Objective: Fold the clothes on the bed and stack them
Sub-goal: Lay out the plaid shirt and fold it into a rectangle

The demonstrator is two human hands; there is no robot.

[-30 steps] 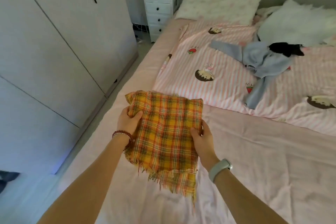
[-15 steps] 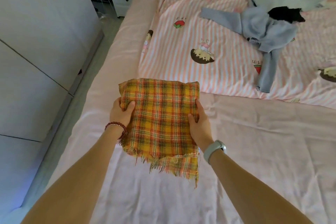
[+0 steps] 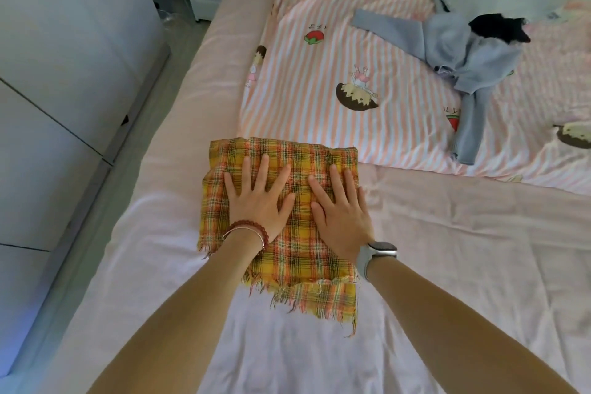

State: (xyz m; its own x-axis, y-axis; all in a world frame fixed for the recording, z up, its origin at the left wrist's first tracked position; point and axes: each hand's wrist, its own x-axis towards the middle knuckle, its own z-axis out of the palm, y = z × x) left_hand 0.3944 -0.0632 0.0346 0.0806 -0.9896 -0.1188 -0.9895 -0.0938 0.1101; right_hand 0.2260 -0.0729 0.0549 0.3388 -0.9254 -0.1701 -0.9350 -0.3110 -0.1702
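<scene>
My left hand and right hand, fingers spread flat, press the folded yellow plaid scarf onto the bed.

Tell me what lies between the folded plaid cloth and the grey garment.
In the head view, only the pink striped quilt lies between the plaid cloth and the grey garment.

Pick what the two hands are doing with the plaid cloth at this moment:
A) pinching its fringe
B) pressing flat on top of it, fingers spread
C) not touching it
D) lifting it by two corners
B: the left hand and right hand both lie palm down, fingers straight and spread, on the folded plaid cloth, which rests on the bed.
</scene>
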